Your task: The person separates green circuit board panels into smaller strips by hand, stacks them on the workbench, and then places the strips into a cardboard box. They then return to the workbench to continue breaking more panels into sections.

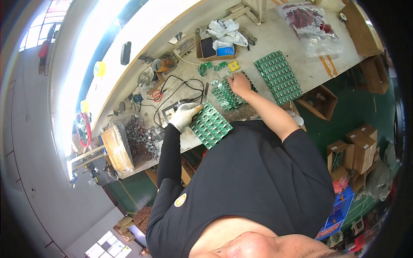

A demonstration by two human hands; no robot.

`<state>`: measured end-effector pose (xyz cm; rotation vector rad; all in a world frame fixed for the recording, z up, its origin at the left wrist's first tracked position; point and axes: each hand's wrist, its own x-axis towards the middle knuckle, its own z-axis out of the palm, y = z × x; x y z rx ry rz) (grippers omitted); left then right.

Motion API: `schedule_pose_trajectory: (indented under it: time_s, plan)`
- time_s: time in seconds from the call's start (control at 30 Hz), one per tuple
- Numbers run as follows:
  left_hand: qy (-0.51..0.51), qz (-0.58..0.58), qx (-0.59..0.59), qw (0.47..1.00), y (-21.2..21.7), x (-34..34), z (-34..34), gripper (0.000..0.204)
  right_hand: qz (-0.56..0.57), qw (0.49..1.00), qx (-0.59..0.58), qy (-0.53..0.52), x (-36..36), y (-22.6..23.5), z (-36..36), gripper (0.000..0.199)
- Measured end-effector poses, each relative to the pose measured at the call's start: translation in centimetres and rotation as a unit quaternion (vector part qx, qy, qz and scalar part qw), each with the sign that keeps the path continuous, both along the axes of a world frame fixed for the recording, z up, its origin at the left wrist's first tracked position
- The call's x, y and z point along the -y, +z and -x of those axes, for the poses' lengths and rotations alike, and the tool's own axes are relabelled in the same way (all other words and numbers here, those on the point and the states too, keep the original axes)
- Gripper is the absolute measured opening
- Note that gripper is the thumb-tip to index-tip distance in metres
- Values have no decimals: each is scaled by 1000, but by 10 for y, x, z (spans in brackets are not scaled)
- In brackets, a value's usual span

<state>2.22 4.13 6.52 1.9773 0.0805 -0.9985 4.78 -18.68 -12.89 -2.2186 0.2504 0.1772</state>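
My left hand (185,116), in a white glove, is closed on one edge of a green circuit board panel (211,127) lined with rows of small parts. That panel is tilted over the bench's near edge, close to my body. My bare right hand (240,84) rests with curled fingers at the top of a pile of green circuit boards (226,95); what its fingertips grip is hidden. Beyond it lie a yellow piece (233,66) and a few small green boards (205,68). A larger group of green panels (278,77) lies flat to the right.
Left of my gloved hand are a black cable (183,80), red-handled scissors (156,95) and many small round metal parts (144,139). A cardboard box (217,55) with bags stands at the back. Plastic-wrapped red items (307,21) lie far right. Cartons (361,142) stand on the green floor.
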Motion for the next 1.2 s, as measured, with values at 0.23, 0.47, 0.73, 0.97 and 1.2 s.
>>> schedule_pose_trajectory:
  time_s: [0.23, 0.47, 0.73, 0.97, 1.2]
  plan:
    - [79, -2, 99, 992, -11, -2, -4, 28, -453, 862, -210, 90, -46, 97, 21, 51]
    - [57, -46, 120, 990, -17, 15, -3, 29, -385, 911, -96, 112, -52, 100, 29, 36]
    - [83, 32, 110, 990, -26, 14, 7, 29, -564, 809, -164, 19, -55, 93, 36, 34]
    - [107, 54, 49, 992, -28, 11, 12, 35, -592, 764, -244, -77, -50, 92, 38, 32]
    - [42, 39, 35, 998, -15, -1, 7, 38, -36, 999, 31, 6, -8, 2, 5, 43]
